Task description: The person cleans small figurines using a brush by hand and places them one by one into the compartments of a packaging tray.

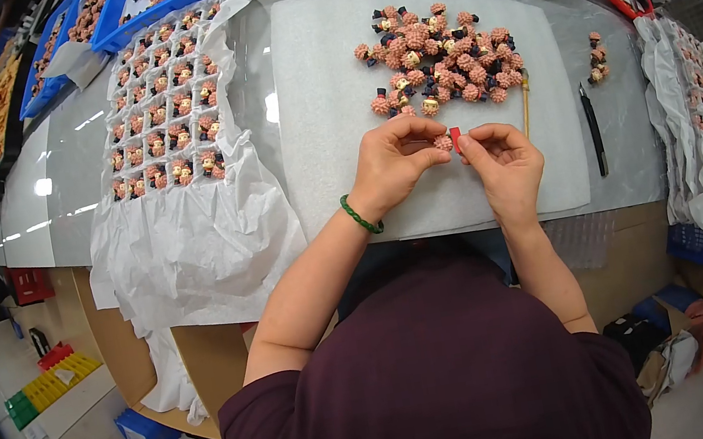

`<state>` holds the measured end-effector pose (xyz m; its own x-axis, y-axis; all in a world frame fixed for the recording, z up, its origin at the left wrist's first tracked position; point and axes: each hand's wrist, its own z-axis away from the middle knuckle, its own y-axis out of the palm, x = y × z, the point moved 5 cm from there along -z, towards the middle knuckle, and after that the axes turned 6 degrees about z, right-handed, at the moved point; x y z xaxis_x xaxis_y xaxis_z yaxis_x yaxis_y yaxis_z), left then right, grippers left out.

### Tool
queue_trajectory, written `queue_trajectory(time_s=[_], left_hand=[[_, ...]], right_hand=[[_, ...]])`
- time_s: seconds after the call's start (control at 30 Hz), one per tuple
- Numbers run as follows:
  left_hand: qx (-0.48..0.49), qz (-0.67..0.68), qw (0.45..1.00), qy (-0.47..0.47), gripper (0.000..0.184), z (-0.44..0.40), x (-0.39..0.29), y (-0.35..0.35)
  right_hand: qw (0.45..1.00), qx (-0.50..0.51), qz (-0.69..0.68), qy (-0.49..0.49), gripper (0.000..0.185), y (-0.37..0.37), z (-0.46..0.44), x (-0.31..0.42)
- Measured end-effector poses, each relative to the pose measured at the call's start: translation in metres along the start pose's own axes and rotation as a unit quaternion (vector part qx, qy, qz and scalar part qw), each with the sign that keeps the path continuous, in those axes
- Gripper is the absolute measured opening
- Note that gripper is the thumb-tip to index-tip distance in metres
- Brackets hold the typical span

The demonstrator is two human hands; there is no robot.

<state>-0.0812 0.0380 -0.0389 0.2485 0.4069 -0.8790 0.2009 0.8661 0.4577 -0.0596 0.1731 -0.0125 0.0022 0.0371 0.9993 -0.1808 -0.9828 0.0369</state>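
Left hand (389, 165) clamped pink figurine (442, 143), right hand (509, 167) pinched red piece (456, 138), likely for precision; foam sheet (318, 68) presumably cushioned figurine pile (465, 62).

Two hands (392, 167) and one red piece (456, 138) mid-frame, one black pen-like tool (593, 131) right, plus figurines (465, 64) way too piled-up to count lol.

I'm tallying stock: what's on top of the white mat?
On the mat: heaped pink figures and a thin yellow stick. Any figures lower in the heap are covered, as is the mat behind the left hand and right hand.
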Motion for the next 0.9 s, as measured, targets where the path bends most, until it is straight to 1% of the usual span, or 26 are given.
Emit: queue_trajectory(time_s=[0.07,0.1,0.2,0.33,0.5,0.57,0.63,0.67,0.7,0.8,0.83,0.9], left_hand=[[0.001,-0.021,0.998,0.051,0.019,0.001,-0.004,0.002],[0.000,-0.021,0.998,0.051,0.019,0.001,-0.004,0.001],[0.004,-0.069,0.993,0.091,0.019,0.002,-0.007,0.002],[0.001,-0.030,0.997,0.072,0.020,0.002,-0.005,0.002],[0.007,-0.038,0.996,0.085,0.020,0.002,-0.007,0.003],[-0.002,0.002,0.996,0.085,0.020,0.000,-0.007,-0.002],[-0.007,0.021,0.996,0.086,0.020,0.000,-0.008,-0.004],[-0.018,0.037,0.997,0.067,0.019,0.000,-0.008,-0.005],[-0.029,0.053,0.997,0.050,0.019,0.000,-0.009,-0.006],[-0.044,0.074,0.996,0.026,0.018,0.001,-0.007,-0.008],[-0.042,0.078,0.996,0.021,0.018,0.000,-0.007,-0.007],[-0.037,0.082,0.996,0.019,0.019,-0.003,-0.007,-0.006]], right_hand=[[1.000,0.005,0.005,0.007,0.012,-0.001,0.001,-0.001],[1.000,0.010,0.009,0.014,0.012,-0.001,0.001,-0.001],[1.000,0.014,0.016,0.016,0.011,0.000,-0.002,0.001],[1.000,0.008,0.021,0.007,0.012,-0.001,-0.002,0.003],[1.000,0.010,0.028,-0.008,0.012,0.004,-0.002,0.007],[0.999,0.010,0.034,-0.016,0.013,0.004,-0.002,0.006],[0.993,0.052,0.103,-0.026,0.012,0.008,0.007,-0.004],[0.988,0.071,0.137,-0.030,0.012,0.011,0.010,-0.005],[0.988,0.071,0.137,-0.031,0.012,0.009,0.010,-0.005],[0.987,0.026,0.117,-0.105,0.012,-0.002,0.011,0.006],[0.987,0.024,0.116,-0.106,0.012,-0.005,0.010,0.007],[0.985,-0.016,0.120,-0.121,0.011,-0.019,0.005,0.010]])
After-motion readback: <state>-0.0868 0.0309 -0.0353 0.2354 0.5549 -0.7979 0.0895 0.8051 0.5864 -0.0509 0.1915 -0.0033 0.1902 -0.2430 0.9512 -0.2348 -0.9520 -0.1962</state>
